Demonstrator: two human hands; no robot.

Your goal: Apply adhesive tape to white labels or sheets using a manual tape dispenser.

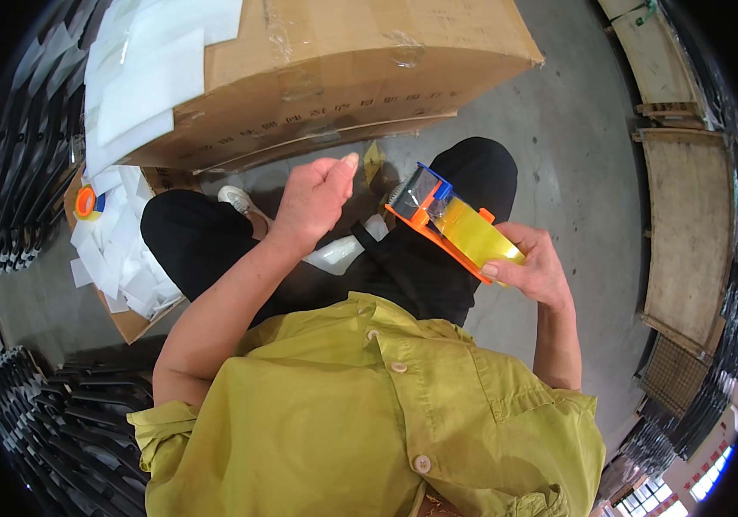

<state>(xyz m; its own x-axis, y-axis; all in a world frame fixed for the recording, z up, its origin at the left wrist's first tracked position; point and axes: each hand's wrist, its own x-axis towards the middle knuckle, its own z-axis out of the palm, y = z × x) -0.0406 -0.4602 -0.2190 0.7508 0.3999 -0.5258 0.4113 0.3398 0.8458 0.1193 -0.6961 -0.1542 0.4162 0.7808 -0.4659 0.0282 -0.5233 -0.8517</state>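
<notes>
My right hand [534, 263] grips an orange and blue tape dispenser [451, 237] with a roll of yellowish tape on it, held over my right thigh. Its toothed end points up and left, towards the big cardboard box [360, 77]. My left hand [313, 202] is closed in front of the box, thumb over the curled fingers. Whether anything is pinched in it is hidden. Sheets of white foam [149, 82] lie over the box's left part, and strips of clear tape cross its cardboard.
At left, an open carton [132, 330] holds white foam pieces [119, 250] and an orange-cored tape roll [85, 202]. Dark metal frames [33, 146] are stacked along the left. Wooden panels [688, 233] line the right side. A whitish plastic piece [334, 257] lies between my legs.
</notes>
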